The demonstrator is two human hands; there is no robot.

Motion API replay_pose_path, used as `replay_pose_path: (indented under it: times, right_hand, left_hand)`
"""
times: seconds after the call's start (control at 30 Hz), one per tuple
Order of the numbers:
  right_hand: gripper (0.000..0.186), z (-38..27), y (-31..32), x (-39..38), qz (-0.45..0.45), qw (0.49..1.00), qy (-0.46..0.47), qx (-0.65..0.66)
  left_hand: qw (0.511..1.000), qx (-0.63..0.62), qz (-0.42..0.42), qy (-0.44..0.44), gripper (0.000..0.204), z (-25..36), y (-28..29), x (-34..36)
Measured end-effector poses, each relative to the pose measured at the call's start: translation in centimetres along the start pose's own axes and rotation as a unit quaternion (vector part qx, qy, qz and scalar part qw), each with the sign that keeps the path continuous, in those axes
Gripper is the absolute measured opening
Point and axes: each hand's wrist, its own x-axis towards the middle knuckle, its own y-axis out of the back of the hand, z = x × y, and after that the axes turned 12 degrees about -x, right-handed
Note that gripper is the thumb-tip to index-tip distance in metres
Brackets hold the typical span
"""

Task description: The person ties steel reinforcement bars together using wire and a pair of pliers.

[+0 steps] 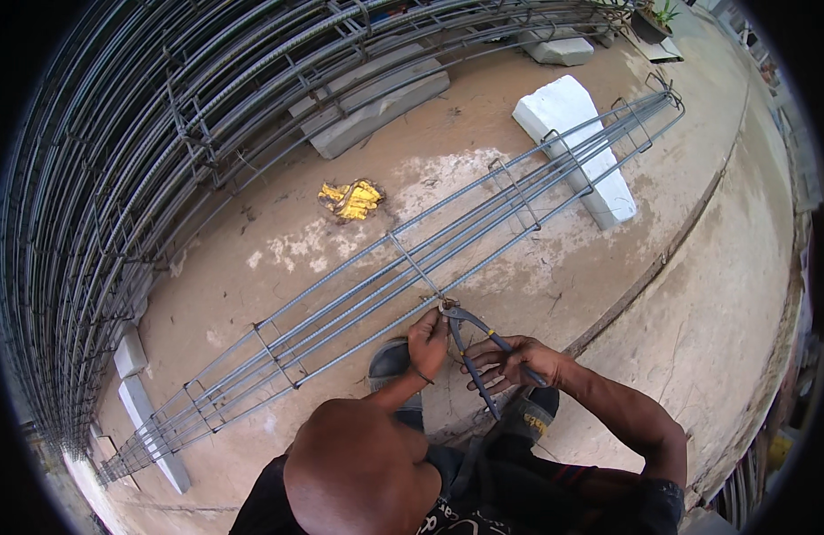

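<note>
The right hand (528,359) has fingers around spread-handled pliers (474,321), pointing up-left; the left hand (426,346) meets their tip, its hold too hidden to tell. Just beyond the fingers, the rebar cage (416,265) slants lower left to upper right.

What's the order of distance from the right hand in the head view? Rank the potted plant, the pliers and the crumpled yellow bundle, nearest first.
1. Pliers: held in the right hand, handles spread.
2. Crumpled yellow bundle: ahead and to the left, beyond the rebar cage.
3. Potted plant: farthest, ahead and to the right, near the picture's top edge.
</note>
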Motion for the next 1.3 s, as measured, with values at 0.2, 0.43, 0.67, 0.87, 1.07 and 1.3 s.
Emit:
replay_pose_path:
  times: [0.2, 0.43, 0.67, 0.87, 1.07, 1.3]
  right_hand:
    - [0.069, 1.3, 1.0, 0.2, 0.038, 0.999, -0.013, 0.019]
    - [0.063, 1.0, 0.4, 0.7, 0.063, 0.997, -0.024, -0.032]
    - [0.032, 1.4, -0.6, 1.2, 0.172, 0.973, -0.049, -0.144]
    - [0.027, 2.9, -2.5, 2.1, 0.342, 0.605, 0.010, -0.719]
    - [0.044, 4.7, -4.9, 2.8, 0.380, 0.496, -0.042, -0.779]
    - [0.060, -3.3, -3.2, -1.0, 0.336, 0.650, -0.017, -0.682]
  left_hand:
    - [0.989, -0.123, -0.009, 0.078, 0.023, 0.3, -0.8, -0.8]
    - [0.991, -0.111, 0.024, 0.077, 0.026, -1.3, -0.4, -0.9]
    - [0.926, -0.322, -0.012, 0.198, 0.027, 1.1, -1.0, -1.0]
    - [0.947, -0.170, 0.047, 0.270, 0.035, 6.0, -7.9, -0.1]
    - [0.870, -0.309, 0.200, 0.329, 0.032, 3.6, -9.7, 1.3]
    - [0.848, -0.369, 0.083, 0.372, 0.037, 4.2, -7.3, 1.1]
